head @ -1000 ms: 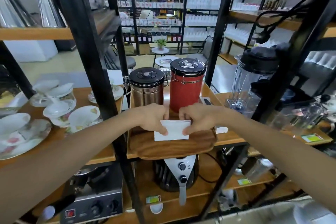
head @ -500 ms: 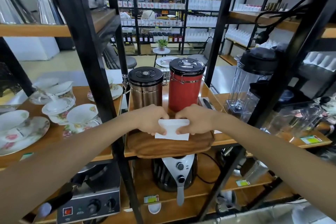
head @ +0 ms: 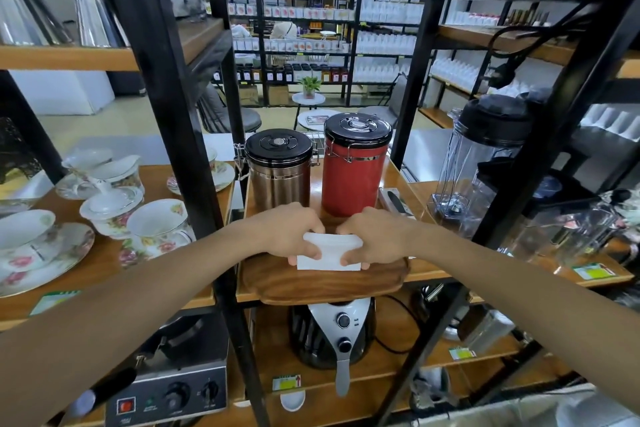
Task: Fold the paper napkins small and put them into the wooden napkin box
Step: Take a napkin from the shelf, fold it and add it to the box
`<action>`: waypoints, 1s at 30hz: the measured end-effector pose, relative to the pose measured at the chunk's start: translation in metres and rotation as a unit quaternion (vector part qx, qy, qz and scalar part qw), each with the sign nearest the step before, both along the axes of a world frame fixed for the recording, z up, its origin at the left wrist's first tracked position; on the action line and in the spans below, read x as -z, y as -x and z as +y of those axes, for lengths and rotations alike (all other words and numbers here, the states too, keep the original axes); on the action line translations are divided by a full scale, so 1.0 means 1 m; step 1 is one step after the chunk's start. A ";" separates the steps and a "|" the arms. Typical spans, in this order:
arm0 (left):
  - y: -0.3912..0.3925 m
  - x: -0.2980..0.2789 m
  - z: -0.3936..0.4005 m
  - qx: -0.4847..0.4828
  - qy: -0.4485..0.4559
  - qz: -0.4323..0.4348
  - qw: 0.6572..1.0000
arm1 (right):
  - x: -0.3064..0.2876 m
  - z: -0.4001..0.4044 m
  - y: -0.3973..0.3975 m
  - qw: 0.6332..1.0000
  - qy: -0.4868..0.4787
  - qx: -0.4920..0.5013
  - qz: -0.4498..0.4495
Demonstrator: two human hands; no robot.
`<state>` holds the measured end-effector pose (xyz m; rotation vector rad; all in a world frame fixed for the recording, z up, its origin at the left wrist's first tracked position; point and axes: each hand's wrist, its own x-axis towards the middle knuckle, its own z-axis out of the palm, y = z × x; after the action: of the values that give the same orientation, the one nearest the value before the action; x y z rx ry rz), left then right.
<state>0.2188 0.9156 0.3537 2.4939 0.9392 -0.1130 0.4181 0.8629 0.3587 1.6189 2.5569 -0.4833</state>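
A white paper napkin (head: pixel 329 253) lies folded on a dark wooden tray (head: pixel 322 284) at the shelf's front edge. My left hand (head: pixel 287 230) pinches its left side and my right hand (head: pixel 375 236) pinches its right side. The far edge of the napkin is lifted and curls toward me between my fingers. My hands hide the napkin's far corners. I cannot make out a wooden napkin box in the head view.
A bronze canister (head: pixel 278 170) and a red canister (head: pixel 355 163) stand just behind my hands. Black shelf posts (head: pixel 194 184) flank the tray. Floral teacups (head: pixel 157 224) sit on the left shelf, a blender jug (head: pixel 481 156) on the right, an appliance (head: pixel 332 333) below.
My hands have come closer together and raised the napkin's far edge, which now bends over toward me. The napkin looks shorter front to back.
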 end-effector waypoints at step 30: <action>0.091 -0.059 -0.052 0.185 -0.116 -0.058 0.974 | -0.056 -0.114 0.097 0.984 -0.121 0.129 -0.027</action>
<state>0.1275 0.8634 0.4122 2.8340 0.4523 0.0246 0.3211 0.7491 0.4143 2.0296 2.4572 -0.1434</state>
